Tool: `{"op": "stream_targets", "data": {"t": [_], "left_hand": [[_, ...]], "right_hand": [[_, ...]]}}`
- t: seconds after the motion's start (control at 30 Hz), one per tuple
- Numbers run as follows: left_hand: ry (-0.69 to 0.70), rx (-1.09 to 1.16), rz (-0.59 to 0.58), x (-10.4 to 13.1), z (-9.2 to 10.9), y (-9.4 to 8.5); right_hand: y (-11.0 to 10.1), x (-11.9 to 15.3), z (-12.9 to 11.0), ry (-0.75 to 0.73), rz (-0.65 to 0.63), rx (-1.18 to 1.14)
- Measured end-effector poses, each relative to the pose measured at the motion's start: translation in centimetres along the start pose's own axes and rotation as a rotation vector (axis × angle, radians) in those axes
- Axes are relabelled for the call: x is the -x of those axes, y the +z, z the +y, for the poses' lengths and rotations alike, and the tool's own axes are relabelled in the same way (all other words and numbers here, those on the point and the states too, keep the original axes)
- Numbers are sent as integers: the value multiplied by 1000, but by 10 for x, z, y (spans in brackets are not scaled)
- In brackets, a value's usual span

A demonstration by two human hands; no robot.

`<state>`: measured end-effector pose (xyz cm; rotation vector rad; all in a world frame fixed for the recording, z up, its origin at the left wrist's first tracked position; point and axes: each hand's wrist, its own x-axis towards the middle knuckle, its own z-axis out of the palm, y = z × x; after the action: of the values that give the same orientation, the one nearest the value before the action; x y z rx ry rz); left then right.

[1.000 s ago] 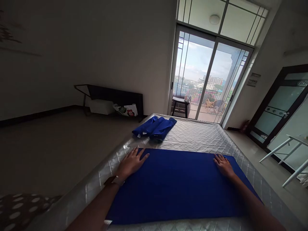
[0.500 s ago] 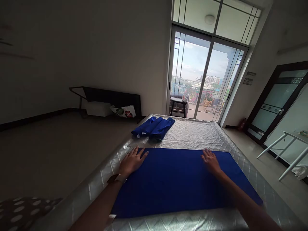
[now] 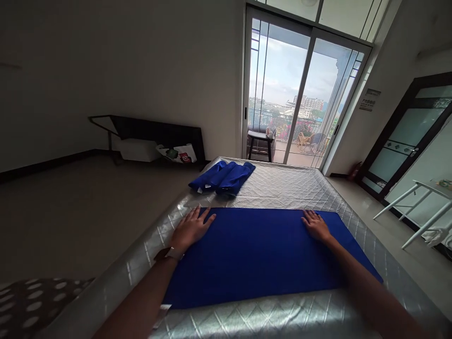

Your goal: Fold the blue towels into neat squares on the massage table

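A blue cloth point(image 3: 257, 256) lies spread flat across the silvery quilted mattress point(image 3: 282, 183). My left hand point(image 3: 192, 228) rests palm down at its far left corner, fingers stretched out over the edge. Near the far edge on the right, my right hand point(image 3: 316, 226) lies flat on the same cloth with its fingers extended. Neither hand grips anything. A white tag shows at the cloth's near left corner, beside my left forearm. Beyond my left hand sit folded or rolled blue cloths point(image 3: 226, 178), bunched together on the mattress.
A black bench point(image 3: 158, 134) with a white box point(image 3: 139, 149) and a printed bag point(image 3: 178, 153) stands by the left wall. Sliding glass doors point(image 3: 300, 94) are behind the mattress. At right are a white-legged table point(image 3: 420, 207) and a dark-framed door point(image 3: 402, 141). Polka-dot fabric point(image 3: 38, 306) shows lower left.
My right hand has slid a little to the right along the cloth's far edge. The left hand stays at its corner. The camera view has tilted slightly downward.
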<state>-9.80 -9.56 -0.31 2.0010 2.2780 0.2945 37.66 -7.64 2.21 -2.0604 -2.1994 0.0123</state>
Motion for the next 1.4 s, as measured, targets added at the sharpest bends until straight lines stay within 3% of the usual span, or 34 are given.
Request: {"op": "stream_targets", "data": {"t": [0.17, 0.27, 0.33, 0.4, 0.57, 0.63, 0.7, 0.8, 1.03, 1.13, 1.27, 1.4], "left_hand": [[-22, -1, -17, 3, 5, -4], [-23, 4, -35, 5, 9, -9], [-18, 8, -48, 6, 10, -12], [-17, 12, -55, 7, 11, -13], [-26, 12, -60, 6, 9, -12], [-13, 3, -43, 6, 8, -11], [0, -9, -16, 5, 7, -9], [-6, -20, -20, 5, 8, -9], [0, -3, -34, 4, 7, -9], [-8, -7, -11, 2, 6, -6], [0, -18, 20, -1, 3, -3], [22, -21, 37, -4, -2, 2]], "right_hand": [[-30, 12, 70, 400, -48, 49], [-38, 20, 76, 466, -23, 69], [-35, 26, 54, 380, 19, 66], [-27, 36, 14, 202, 57, 41], [0, 71, -99, -253, -85, -75], [5, 84, -124, -320, -139, -122], [6, 94, -128, -328, -169, -156], [2, 106, -96, -253, -173, -142], [-2, 126, 64, 192, -118, 32], [0, 129, 114, 346, -109, 48], [-9, 113, 136, 396, -66, 85], [-18, 77, 120, 221, 69, 46]]}}
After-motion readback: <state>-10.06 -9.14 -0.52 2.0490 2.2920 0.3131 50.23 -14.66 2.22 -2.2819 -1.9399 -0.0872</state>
